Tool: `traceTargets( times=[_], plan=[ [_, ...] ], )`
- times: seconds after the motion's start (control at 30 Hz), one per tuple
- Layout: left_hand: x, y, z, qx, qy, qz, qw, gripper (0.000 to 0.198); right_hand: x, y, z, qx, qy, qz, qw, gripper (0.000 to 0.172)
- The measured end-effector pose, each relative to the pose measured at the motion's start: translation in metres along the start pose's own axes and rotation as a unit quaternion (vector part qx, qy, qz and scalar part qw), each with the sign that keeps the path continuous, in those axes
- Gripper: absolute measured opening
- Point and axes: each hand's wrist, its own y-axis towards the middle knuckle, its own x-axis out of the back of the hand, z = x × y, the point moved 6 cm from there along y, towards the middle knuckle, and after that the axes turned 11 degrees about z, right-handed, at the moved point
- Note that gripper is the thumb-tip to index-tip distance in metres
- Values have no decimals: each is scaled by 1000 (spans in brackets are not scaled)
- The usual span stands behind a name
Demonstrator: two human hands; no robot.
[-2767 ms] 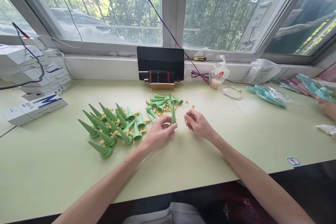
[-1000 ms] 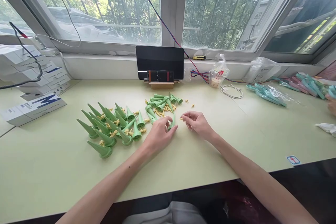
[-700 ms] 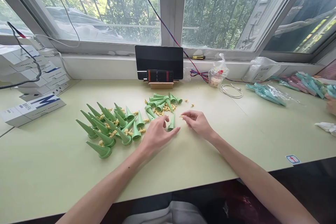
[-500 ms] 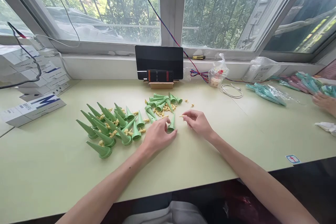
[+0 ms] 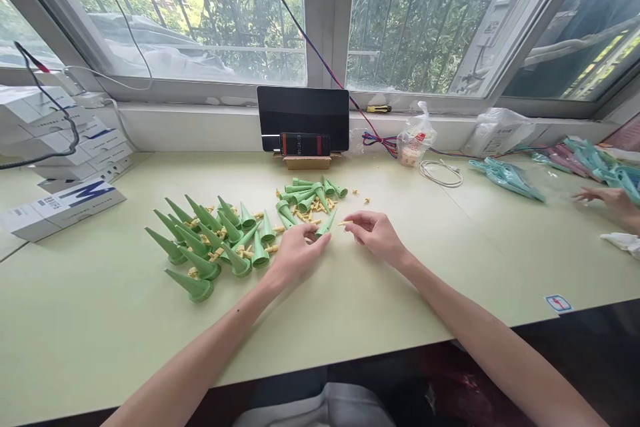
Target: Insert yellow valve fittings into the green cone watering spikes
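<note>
My left hand (image 5: 301, 250) is closed around a green plastic cone (image 5: 326, 223), its tip tilted up and to the right. Between the fingertips of my right hand (image 5: 374, 235) is a small yellow peg (image 5: 343, 223), a short gap away from the cone. Just beyond my hands lies a loose pile of green cones (image 5: 303, 196) with small yellow pegs (image 5: 311, 213) scattered among them. To the left, several green cones (image 5: 200, 263) stand or lean in a group, many with yellow pieces (image 5: 194, 272) at their sides.
A phone (image 5: 306, 144) and a dark tablet (image 5: 303, 107) lean at the back. White boxes (image 5: 65, 208) are at left. A bagged cup (image 5: 416, 137), a coiled cable (image 5: 440, 173) and teal plastic packets (image 5: 506, 177) are at right, near another person's hand (image 5: 613, 203).
My left hand has gripped the cone and lifted it, tilting it toward the right. My right hand has shifted slightly left with the peg. The other person's hand has moved left.
</note>
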Motion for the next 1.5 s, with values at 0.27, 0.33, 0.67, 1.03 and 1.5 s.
traceTargets(
  times=[0.27, 0.33, 0.67, 1.03, 1.5],
  plan=[
    [0, -2, -3, 1, -19, 3, 1000, 36, -4, -2, 6, 16, -4, 19, 1000, 26],
    [-1, -3, -4, 6, -32, 7, 999, 38, -5, -2, 7, 29, -10, 19, 999, 24],
    [-5, -4, -4, 27, -84, 21, 996, 44, -7, -6, 19, 90, -93, 6, 992, 18],
    [-12, -6, -3, 19, -173, 52, 983, 37, -10, -7, 24, 164, -162, 13, 973, 13],
    [-18, -2, 1, 40, -374, 72, 924, 37, -9, -7, 24, 188, -164, 13, 968, 14]
  ],
)
